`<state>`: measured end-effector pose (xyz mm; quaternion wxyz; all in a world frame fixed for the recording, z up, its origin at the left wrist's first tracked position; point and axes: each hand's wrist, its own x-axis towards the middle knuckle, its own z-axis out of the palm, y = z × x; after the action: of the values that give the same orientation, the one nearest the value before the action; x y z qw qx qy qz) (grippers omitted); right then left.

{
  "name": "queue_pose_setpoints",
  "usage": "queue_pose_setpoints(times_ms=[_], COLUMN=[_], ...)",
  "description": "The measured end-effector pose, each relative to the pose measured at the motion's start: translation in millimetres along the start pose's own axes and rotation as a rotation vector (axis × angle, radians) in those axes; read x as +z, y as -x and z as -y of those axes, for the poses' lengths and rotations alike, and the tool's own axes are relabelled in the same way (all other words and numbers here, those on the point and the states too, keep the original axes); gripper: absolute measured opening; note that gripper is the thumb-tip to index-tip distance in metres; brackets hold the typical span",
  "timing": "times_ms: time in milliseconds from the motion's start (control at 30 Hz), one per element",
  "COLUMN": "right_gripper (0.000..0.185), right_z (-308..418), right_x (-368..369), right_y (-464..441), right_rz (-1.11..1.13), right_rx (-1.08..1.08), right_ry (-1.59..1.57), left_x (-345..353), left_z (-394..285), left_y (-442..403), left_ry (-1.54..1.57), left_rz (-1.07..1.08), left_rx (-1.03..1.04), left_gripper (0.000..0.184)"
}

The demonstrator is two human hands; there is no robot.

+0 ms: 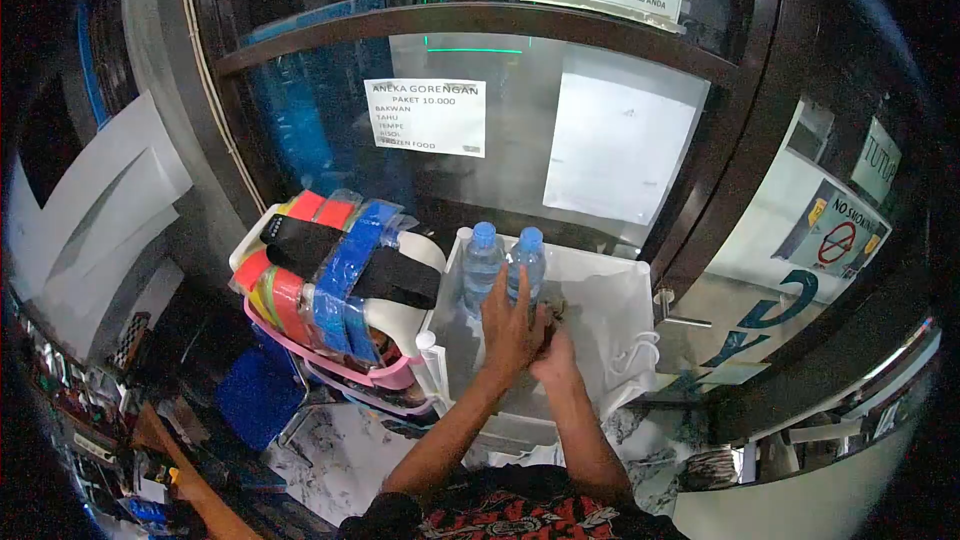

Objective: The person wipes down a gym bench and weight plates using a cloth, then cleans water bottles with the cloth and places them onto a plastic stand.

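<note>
Two clear water bottles with blue caps stand upright side by side in a white plastic bin [612, 310]: a left bottle [482, 275] and a right bottle [531, 262]. My left hand [511, 325] is in front of them with fingers stretched upward, its fingertips overlapping the right bottle; I cannot tell whether they touch it. Close beside it, my right hand [554, 348] is closed, palm side partly turned up. A small dark thing shows at its fingers, too unclear to name.
Left of the bin, a pink basket [385, 376] holds a white object [420, 252] with black straps and colourful wrapped packs. Behind stands a glass door with paper signs [427, 118]. A metal handle [685, 321] sticks out at right; a blue chair [258, 390] is lower left.
</note>
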<state>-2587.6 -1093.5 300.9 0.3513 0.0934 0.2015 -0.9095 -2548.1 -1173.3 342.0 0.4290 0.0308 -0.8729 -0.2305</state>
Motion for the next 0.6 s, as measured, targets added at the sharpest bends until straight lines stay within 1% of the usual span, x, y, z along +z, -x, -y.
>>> queue_pose_setpoints(times_ms=[33, 100, 167, 233, 300, 333, 400, 467, 533, 600], right_gripper=[0.032, 0.032, 0.031, 0.031, 0.031, 0.031, 0.031, 0.03, 0.03, 0.03], right_z=[1.7, 2.5, 0.2, -0.2, -0.5, -0.1, 0.6, -0.5, -2.1, -3.4], right_x=[-1.8, -5.7, -1.7, 2.7, 7.4, 10.6, 17.6, 29.2, 8.8, 2.1], right_y=[-1.1, -3.8, -6.0, -3.6, 1.1, 3.7, 10.1, 19.0, 1.9, -1.8], right_rz=[0.02, 0.037, 0.006, 0.029, 0.046, 0.037, 0.027, -0.001, 0.015, 0.028], right_rx=[-0.026, -0.056, -0.019, -0.013, -0.001, -0.024, -0.046, -0.047, -0.004, 0.04], right_ry=[0.012, 0.022, 0.011, -0.001, -0.011, 0.02, 0.051, 0.046, 0.047, 0.049], left_x=[-0.8, -2.1, -3.6, -4.0, -4.1, -4.7, -6.1, -5.1, -3.7, -2.4], left_z=[-0.2, -2.2, -6.6, -7.6, -6.9, -6.6, -6.1, -5.8, -4.3, -3.5], left_y=[0.0, 1.0, 1.3, 1.0, 1.9, 1.9, 1.0, 1.7, 1.6, 2.3], left_ry=[0.0, -0.036, -0.084, -0.136, -0.088, -0.089, 0.08, 0.088, 0.095, 0.259], left_rz=[-0.001, 0.069, 0.075, 0.079, -0.002, -0.001, -0.05, -0.06, -0.07, -0.052], left_rx=[0.002, -0.084, -0.107, -0.135, -0.143, -0.146, -0.161, -0.162, -0.162, -0.256], left_gripper=[0.074, 0.072, 0.071, 0.07, 0.069, 0.069, 0.066, 0.065, 0.063, 0.064])
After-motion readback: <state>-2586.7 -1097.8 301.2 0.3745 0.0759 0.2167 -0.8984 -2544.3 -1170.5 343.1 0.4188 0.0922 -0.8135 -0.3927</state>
